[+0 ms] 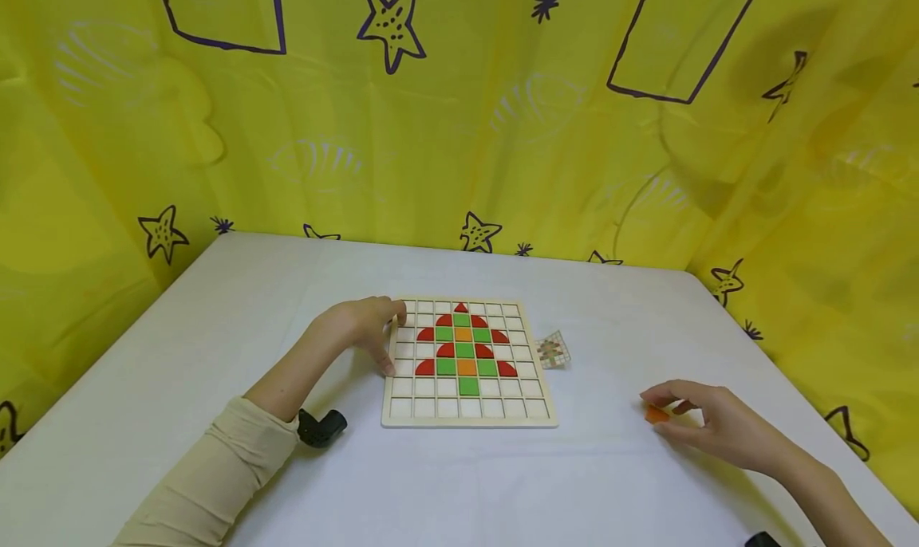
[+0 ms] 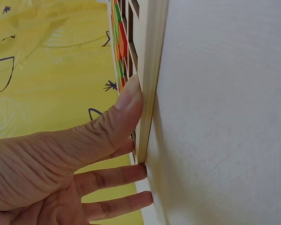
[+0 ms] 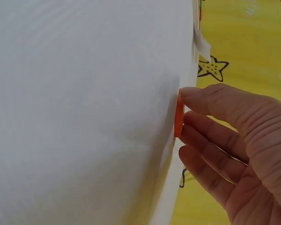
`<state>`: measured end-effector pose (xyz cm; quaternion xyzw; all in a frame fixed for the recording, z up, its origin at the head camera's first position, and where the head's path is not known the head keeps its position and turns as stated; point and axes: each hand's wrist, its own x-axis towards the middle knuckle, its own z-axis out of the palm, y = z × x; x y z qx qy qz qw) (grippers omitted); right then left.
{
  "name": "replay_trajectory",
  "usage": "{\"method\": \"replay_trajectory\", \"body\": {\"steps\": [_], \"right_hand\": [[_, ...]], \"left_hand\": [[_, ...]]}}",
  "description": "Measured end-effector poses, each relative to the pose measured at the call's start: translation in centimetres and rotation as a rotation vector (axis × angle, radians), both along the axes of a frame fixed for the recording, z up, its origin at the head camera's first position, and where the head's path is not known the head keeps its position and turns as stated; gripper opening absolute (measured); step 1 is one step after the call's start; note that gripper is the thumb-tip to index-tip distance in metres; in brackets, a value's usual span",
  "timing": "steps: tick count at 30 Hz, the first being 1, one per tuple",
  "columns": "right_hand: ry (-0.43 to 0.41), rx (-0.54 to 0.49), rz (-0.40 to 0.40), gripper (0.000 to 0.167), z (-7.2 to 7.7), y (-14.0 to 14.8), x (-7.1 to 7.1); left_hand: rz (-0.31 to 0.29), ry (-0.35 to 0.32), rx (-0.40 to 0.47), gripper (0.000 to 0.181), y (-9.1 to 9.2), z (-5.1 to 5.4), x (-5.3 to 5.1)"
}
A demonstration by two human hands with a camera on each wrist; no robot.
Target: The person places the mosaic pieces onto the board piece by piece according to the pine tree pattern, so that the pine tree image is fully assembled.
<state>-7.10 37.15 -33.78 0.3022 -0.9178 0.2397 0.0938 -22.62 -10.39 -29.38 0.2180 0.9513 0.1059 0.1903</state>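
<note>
A square wooden grid board (image 1: pixel 470 423) lies on the table, its cells holding red, green and orange tiles laid out in a tree shape. At the board's left edge rests my left hand (image 1: pixel 362 328), thumb and fingertips touching the frame. The left wrist view shows the thumb (image 2: pixel 124 105) against the board's rim (image 2: pixel 152 56) and the other fingers fairly straight beside it. Well to the right of the board, my right hand (image 1: pixel 711 423) pinches an orange tile (image 1: pixel 656 415) between thumb and fingers. In the right wrist view, the tile (image 3: pixel 179 115) is edge-on, close to the tabletop.
A small printed card (image 1: pixel 553 350) with a similar tree pattern lies at the board's right edge. Black wrist gear (image 1: pixel 321 428) shows beside the left forearm. The white table (image 1: pixel 459 491) is backed by a yellow curtain (image 1: pixel 459 132) with star drawings.
</note>
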Motion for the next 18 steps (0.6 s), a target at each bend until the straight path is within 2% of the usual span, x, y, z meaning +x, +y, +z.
{"method": "replay_trajectory", "body": {"steps": [5,13,18], "right_hand": [[-0.014,0.000,0.026,0.038,-0.3,0.5,-0.3],[-0.026,0.021,-0.008,0.042,-0.2,0.4,-0.5],[0.024,-0.001,0.008,0.044,-0.1,-0.6,-0.8]], "left_hand": [[0.002,-0.002,0.002,0.072,-0.1,-0.1,0.0],[-0.006,0.004,0.005,0.072,-0.1,0.0,0.0],[-0.013,0.003,0.005,0.073,-0.1,0.0,0.0]]}}
